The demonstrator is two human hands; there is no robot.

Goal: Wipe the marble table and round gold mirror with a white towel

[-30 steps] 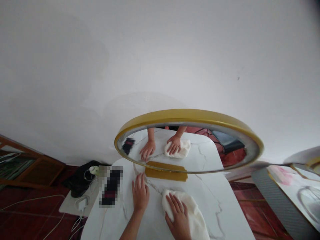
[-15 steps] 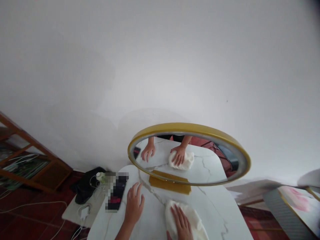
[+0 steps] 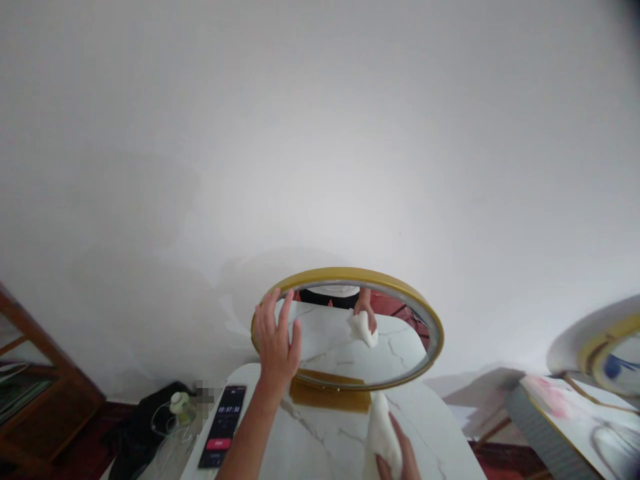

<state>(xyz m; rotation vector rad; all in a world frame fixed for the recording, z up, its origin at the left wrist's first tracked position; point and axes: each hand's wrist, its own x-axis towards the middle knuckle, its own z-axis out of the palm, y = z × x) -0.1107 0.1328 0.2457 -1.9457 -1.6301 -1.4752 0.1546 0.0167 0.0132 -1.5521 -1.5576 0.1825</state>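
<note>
1. Right hand: fingers closed around a bunched white cloth, thumb on the near side. Cloth soft, matte, folded to a blunt peak; located at the near right of the bench, before the mirror. Whether its underside touches the bench, cannot tell.
2. Left hand: fingers spread apart, nothing gripped, raised over the left edge of the round mirror. Contact with the rim: cannot tell.
3. Mirror: smooth glass in a thick, gold-coloured rim, oval from this angle. Reflects the cloth and the hand holding it.
4. Under it, a flat gold-coloured base, straight-edged, on the bench.
5. Bench: glossy white top, grey marble-like veining, rounded corners.
6. Left on the bench: phone, a slim dark slab, screen lit, red button.
7. Beyond: plain pale wall, matte, faintly shadowed; brown wooden shelf far left.
</note>
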